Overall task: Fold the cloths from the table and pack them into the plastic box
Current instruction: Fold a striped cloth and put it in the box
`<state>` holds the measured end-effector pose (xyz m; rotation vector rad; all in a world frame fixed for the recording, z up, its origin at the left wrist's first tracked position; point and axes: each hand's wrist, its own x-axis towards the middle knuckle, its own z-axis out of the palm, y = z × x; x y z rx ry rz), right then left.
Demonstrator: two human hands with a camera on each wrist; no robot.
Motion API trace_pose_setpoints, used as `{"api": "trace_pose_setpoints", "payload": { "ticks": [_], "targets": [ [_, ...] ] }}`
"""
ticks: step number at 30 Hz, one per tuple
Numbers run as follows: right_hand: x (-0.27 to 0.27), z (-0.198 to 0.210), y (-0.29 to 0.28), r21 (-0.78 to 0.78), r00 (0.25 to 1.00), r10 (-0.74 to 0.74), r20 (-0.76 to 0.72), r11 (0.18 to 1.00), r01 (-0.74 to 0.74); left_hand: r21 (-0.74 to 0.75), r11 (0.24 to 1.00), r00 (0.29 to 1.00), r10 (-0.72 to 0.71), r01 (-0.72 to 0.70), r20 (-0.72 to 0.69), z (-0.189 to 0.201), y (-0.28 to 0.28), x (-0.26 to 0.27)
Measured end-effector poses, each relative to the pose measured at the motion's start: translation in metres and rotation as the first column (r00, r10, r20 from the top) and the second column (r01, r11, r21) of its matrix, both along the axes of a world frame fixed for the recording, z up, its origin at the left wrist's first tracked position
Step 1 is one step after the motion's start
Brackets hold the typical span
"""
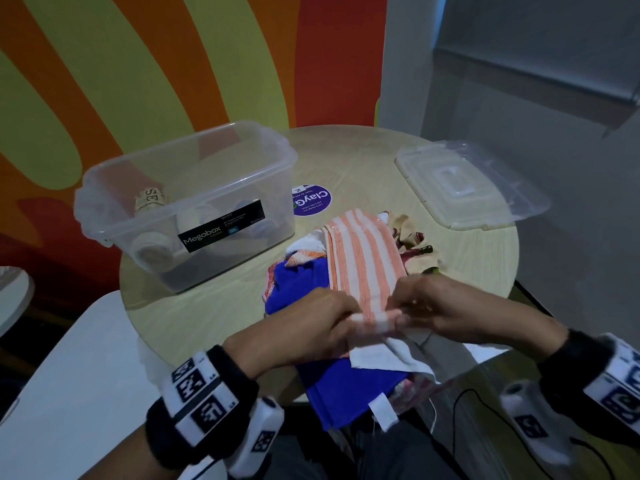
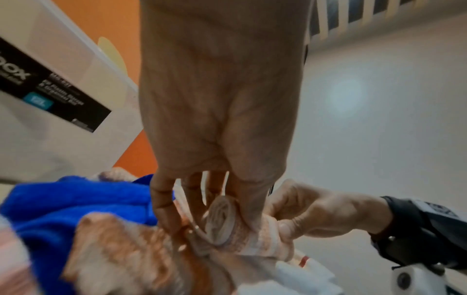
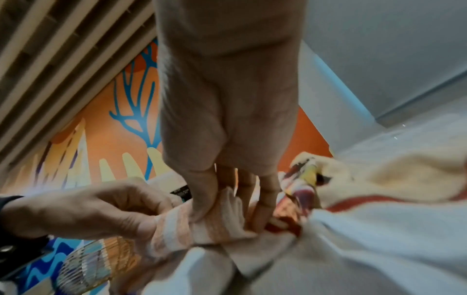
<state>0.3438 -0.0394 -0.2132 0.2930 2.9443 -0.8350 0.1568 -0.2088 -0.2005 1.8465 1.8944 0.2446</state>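
An orange-and-white striped cloth (image 1: 363,258) lies over the cloth pile at the table's near edge, its near end wound into a tight roll (image 2: 227,225). My left hand (image 1: 325,323) grips the roll's left end and my right hand (image 1: 443,311) grips its right end, fingers curled over it (image 3: 202,199). Under it lie a blue cloth (image 1: 329,382), a white cloth (image 1: 384,358) and a patterned cream cloth (image 1: 412,237). The clear plastic box (image 1: 187,202) stands open at the back left, with several rolled cloths inside (image 1: 152,200).
The box's clear lid (image 1: 467,181) lies at the table's back right. A purple round sticker (image 1: 311,199) marks the round wooden table (image 1: 207,317). The blue cloth hangs over the near edge. A white chair (image 1: 69,375) is at the left.
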Motion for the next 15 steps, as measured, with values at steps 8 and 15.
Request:
{"api": "trace_pose_setpoints", "payload": {
  "ticks": [8,15],
  "targets": [
    [-0.007,-0.028,0.002,-0.186,0.98,-0.196,0.032,0.962,0.199,-0.004,0.977,0.976,0.212,-0.212,0.057,-0.029,0.01,-0.007],
    [-0.011,-0.035,0.007,-0.118,0.979,-0.196,0.054,0.972,0.201,0.11,0.984,0.952,0.163,-0.138,-0.26,-0.027,0.018,0.004]
  ]
}}
